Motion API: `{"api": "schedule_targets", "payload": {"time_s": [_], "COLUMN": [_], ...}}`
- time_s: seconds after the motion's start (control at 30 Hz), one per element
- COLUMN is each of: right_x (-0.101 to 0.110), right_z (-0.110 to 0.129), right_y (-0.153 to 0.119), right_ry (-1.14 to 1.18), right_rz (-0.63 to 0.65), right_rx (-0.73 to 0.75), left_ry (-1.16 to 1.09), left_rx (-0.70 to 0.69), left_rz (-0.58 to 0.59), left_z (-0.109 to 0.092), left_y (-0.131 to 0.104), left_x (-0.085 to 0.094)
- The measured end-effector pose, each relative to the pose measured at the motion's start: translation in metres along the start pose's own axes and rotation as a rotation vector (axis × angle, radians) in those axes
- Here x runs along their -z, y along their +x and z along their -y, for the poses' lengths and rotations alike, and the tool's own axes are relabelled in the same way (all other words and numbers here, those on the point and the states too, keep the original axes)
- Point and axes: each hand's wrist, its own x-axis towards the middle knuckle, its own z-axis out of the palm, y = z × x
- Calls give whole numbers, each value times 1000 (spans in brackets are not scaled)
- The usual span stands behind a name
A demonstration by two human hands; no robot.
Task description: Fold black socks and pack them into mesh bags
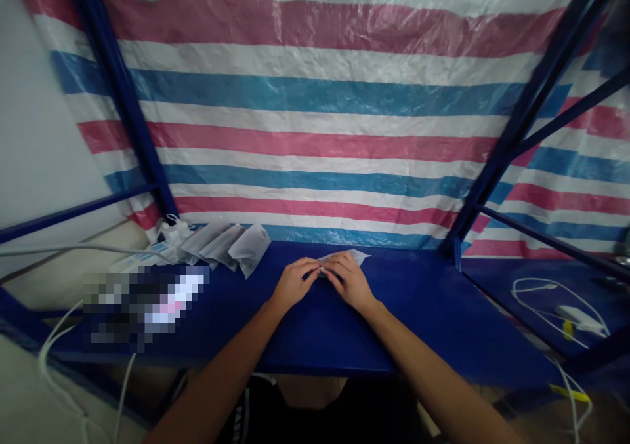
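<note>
Both hands meet over the middle of the blue tabletop (319, 339). They pinch a small translucent white plastic bag (361, 256). My left hand (294, 282) has thumb and fingertips closed at its left end. My right hand (352, 281) lies over it, thumb and fingers pressed together close to the left fingertips. A tiny white bit shows between the two hands; I cannot make out what it is. Most of the bag is hidden under the fingers, and only its right corner and top edge stick out.
Several translucent frosted pouches (250, 248) lean in a row at the back left. Beside them are white plugs (176, 231) on a power strip (140, 258). A blurred-out bright object (172, 300) lies front left. Blue metal posts (118, 96) frame the sides; a white cable and adapter (581, 319) lie right.
</note>
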Motion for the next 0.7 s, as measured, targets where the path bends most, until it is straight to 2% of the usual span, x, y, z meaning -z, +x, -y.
{"api": "schedule_targets", "payload": {"time_s": [0.4,0.7], "right_x": [-5,-6], "right_z": [10,12], "right_y": [0,3], "right_ry": [48,45], "right_rz": [3,17], "right_rx": [-79,-90], "left_ry": [63,65], "left_rx": [-71,-21], "left_rz": [-9,-13], "left_z": [-1,-1], "left_y": [-4,-6], "left_x": [6,7]}}
